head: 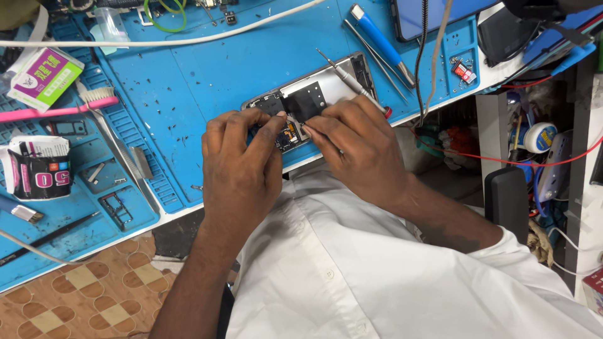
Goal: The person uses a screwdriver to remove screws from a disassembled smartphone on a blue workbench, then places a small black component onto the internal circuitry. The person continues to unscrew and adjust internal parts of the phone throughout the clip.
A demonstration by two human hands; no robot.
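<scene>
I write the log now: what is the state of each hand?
Left hand: fingertips pressing on the opened phone, gripping nothing.
Right hand: pinching something small at the phone; cannot be told what.

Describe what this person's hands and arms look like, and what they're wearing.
Both hands, left hand and right hand, are bare: no gloves, rings or watch visible. The white button-up shirt has sleeves pushed up, leaving both forearms uncovered.
</scene>
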